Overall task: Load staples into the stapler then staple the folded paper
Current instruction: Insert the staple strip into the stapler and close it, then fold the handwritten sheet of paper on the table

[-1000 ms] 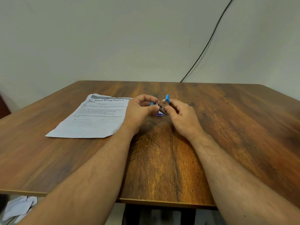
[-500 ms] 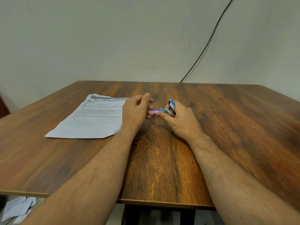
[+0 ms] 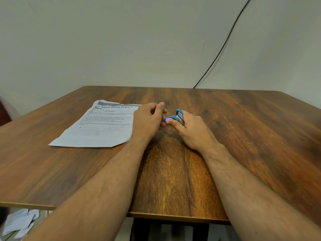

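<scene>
A small blue and metal stapler (image 3: 178,117) is gripped in my right hand (image 3: 192,131) at the middle of the wooden table (image 3: 243,136), its blue tips pointing up and left. My left hand (image 3: 149,120) sits just left of it, fingers curled, pinching a small blue-and-white staple box (image 3: 167,120) against the stapler's end. Most of the box is hidden by my fingers. A printed sheet of paper (image 3: 99,129) headed "Return Dining Chairs to Table" lies flat on the table to the left of my left hand, one corner cut off.
A black cable (image 3: 224,44) runs down the wall behind the table's far edge. Loose papers (image 3: 19,221) lie on the floor below the table's front left edge. A dark red object (image 3: 4,110) shows at the far left.
My right hand has taken the stapler and tilted it upright, shifting slightly right. My left hand has let go of the stapler and now pinches the small box beside it.
</scene>
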